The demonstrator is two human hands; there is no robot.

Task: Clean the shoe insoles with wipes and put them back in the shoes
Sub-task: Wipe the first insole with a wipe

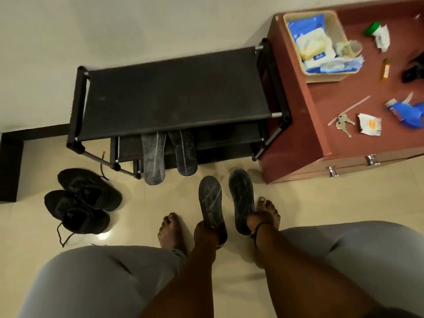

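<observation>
Downward, both hands (205, 230) (259, 222) gripping insoles (211, 200) (242, 198).

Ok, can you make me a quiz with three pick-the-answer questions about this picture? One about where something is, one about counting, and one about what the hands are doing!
1. Where are the black shoes?
A. On the floor left of the shoe rack
B. On the red-brown cabinet
C. Inside the basket

2. How many insoles can you see?
A. Two
B. Four
C. Six

3. What are the hands doing?
A. Both are free
B. Each holds an insole
C. Both hold one wipe

Answers:
1 A, they sit on the tiles beside the rack.
2 B, two lean on the rack, two are held.
3 B, the left hand grips one insole, the right hand another.
</observation>
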